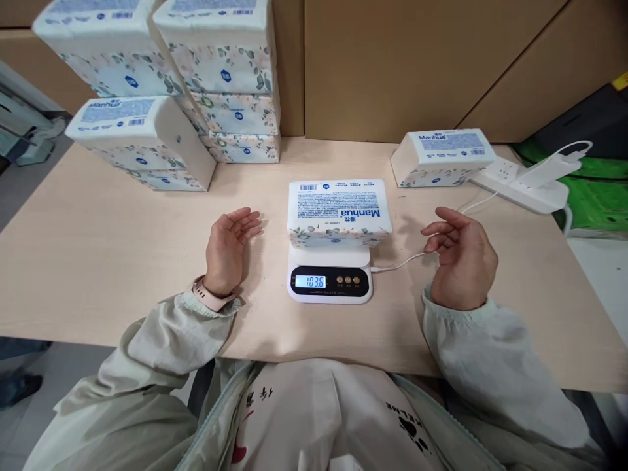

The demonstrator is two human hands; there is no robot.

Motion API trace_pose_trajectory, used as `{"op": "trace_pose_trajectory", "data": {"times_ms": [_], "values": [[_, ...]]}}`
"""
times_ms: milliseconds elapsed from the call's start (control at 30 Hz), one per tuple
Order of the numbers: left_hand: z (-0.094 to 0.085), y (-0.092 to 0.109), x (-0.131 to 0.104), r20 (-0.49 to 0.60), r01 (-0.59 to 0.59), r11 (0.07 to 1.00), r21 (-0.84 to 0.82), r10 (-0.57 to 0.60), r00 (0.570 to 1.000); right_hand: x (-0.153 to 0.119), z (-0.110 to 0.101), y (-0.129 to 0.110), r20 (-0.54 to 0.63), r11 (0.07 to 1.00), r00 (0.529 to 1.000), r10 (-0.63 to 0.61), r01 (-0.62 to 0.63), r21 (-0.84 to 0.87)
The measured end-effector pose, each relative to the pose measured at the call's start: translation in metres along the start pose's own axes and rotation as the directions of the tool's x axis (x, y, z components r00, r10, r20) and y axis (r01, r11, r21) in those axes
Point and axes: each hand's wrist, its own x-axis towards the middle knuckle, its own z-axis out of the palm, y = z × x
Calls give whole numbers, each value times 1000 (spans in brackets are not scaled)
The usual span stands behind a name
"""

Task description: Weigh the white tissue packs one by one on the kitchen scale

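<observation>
A white pack of tissues (338, 208) with blue "Manhua" print lies on a small white digital scale (330, 297), its lettering upside down to me. The lit display (310, 281) reads about 103.6. To the left of the scale my left hand (228, 248) rests on its side at the table, palm turned inward, fingers loosely curved and holding nothing. My right hand (458, 258) is on the other side, palm inward, fingers relaxed and apart, close to the scale's white cable (407, 263). Neither hand touches the pack or the scale.
Several tissue packs (226, 72) stand stacked at the back left, with a shorter stack (142, 144) before them. One more pack (444, 157) sits at the back right beside a white power strip (532, 186). Brown cardboard (417, 65) borders the table's (122, 261) far edge.
</observation>
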Motion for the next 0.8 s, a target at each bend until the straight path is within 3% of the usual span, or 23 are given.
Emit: {"op": "trace_pose_trajectory", "data": {"times_ms": [800], "values": [[-1,0,2,12,-13,1000,1,13,1000,-10,-4,-5,120,999,993,7,-3,-32]]}}
